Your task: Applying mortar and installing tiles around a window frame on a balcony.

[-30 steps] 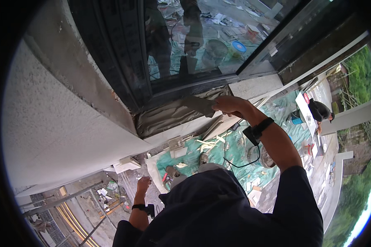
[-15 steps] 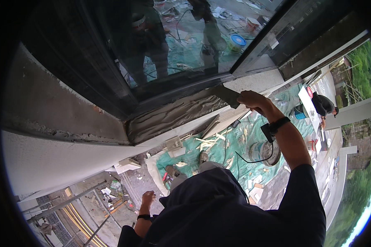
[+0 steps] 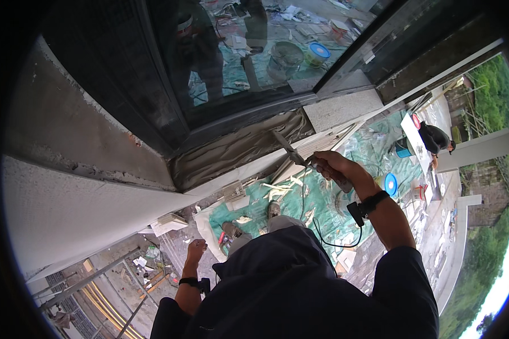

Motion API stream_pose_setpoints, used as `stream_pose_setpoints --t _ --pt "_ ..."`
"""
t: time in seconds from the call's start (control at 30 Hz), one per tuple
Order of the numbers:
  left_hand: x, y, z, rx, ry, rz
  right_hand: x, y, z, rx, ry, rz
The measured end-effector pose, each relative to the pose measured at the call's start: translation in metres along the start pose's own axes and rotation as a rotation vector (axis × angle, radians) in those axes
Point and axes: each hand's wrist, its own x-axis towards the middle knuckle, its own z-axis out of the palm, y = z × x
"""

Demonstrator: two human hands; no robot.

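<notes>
Swung edge-on from flat, your trowel (image 3: pixel 292 152), gripped in your right hand (image 3: pixel 332 167), looks between strokes over mortar (image 3: pixel 226 151); your left hand (image 3: pixel 195 250), half-curled, seems empty.

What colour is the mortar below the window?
The mortar is brownish grey, best seen in the head view.

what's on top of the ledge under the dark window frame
Ridged grey paste covers the left of the ledge, a pale slab the right. The right hand holds a trowel near the paste. Whatever lies beneath paste and slab is hidden.
</notes>
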Motion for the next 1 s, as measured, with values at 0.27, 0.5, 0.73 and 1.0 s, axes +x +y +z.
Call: stream_pose_setpoints --t 0.27,0.5,0.73,1.0 --pt "-0.009 -0.085 -0.047 -0.026 0.046 -0.126 -0.002 -0.012 0.115 -0.245 -0.239 -0.148" --pt "-0.025 -0.099 -0.039 -0.100 0.062 -0.119 -0.003 -0.042 0.223 -1.354 -0.121 -0.718" --pt "-0.034 -0.098 -0.026 -0.190 0.032 -0.097 -0.006 -0.048 0.236 -1.738 0.000 -0.777" --pt "-0.030 -0.106 -0.039 -0.052 0.032 -0.144 -0.021 -0.049 0.202 -1.635 0.147 -0.673"
